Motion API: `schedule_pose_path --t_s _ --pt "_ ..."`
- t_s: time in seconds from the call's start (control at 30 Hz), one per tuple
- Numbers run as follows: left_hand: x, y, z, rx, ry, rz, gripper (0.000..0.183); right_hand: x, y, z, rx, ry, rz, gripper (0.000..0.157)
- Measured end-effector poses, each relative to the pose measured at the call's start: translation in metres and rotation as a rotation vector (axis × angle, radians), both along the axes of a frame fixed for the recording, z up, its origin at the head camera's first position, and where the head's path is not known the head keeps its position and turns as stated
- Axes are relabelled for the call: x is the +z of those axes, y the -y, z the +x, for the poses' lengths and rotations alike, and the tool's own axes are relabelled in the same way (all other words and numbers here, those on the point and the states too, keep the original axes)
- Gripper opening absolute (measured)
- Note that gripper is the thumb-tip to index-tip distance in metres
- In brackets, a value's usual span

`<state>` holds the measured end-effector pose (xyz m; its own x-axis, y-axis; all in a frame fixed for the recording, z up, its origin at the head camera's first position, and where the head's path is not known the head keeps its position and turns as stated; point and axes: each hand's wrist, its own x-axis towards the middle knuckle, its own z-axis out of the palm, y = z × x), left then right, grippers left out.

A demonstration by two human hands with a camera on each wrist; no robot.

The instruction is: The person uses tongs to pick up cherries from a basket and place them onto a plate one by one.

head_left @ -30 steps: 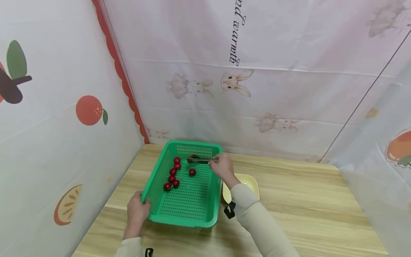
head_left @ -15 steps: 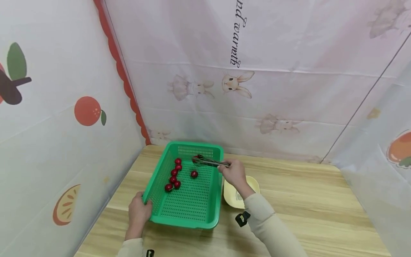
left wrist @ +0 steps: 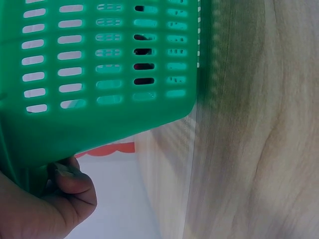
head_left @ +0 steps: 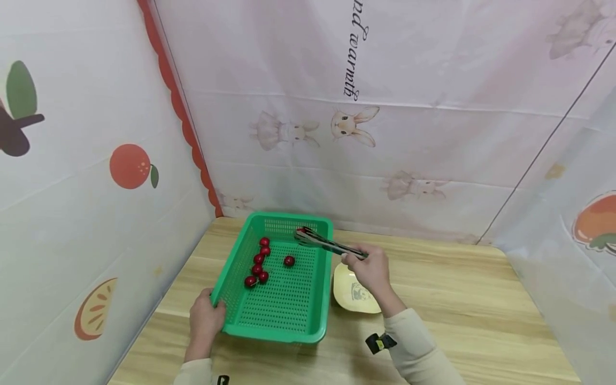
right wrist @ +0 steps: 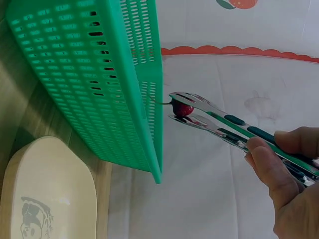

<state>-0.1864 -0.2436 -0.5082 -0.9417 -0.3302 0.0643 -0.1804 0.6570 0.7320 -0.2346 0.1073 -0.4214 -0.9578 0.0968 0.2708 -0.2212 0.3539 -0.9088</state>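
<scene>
My right hand [head_left: 372,268] grips a pair of metal tongs [head_left: 332,245], whose tips pinch a red cherry [right wrist: 182,108] with a thin stem, plain in the right wrist view. The tongs reach over the right rim of a green perforated basket [head_left: 269,335], and the cherry hangs above its floor. My left hand [head_left: 206,316] holds the basket's near left corner, thumb on the rim in the head view. Inside, a row of several cherries [head_left: 258,259] lies along the left, and one lone cherry [head_left: 289,261] lies nearer the middle.
A pale yellow dish [head_left: 355,291] with a printed figure stands just right of the basket, partly below my right hand. The wooden table [head_left: 462,310] meets printed cloth walls [head_left: 433,133] at the back and sides.
My right hand has moved right and toward me, drawing the tongs and their cherry toward the basket's right rim. More of the yellow dish shows. My left hand stays on the basket.
</scene>
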Motion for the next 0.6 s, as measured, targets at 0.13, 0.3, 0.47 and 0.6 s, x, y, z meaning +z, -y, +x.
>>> schedule_pose_path --t_s 0.13,0.3,0.47,0.6 --pt "0.000 0.000 0.000 0.002 -0.007 0.005 0.037 0.000 -0.009 0.009 -0.013 -0.018 -0.001 0.010" --pt "-0.003 0.000 -0.001 0.013 -0.015 0.005 0.037 -0.001 -0.024 0.022 -0.049 0.003 -0.034 0.011" --pt "-0.002 0.000 -0.001 0.008 -0.017 -0.001 0.037 -0.004 -0.039 0.038 -0.066 0.040 -0.062 0.015" --pt "-0.002 0.000 -0.001 0.004 -0.022 -0.002 0.037 -0.007 -0.047 0.048 -0.075 0.077 -0.058 0.017"
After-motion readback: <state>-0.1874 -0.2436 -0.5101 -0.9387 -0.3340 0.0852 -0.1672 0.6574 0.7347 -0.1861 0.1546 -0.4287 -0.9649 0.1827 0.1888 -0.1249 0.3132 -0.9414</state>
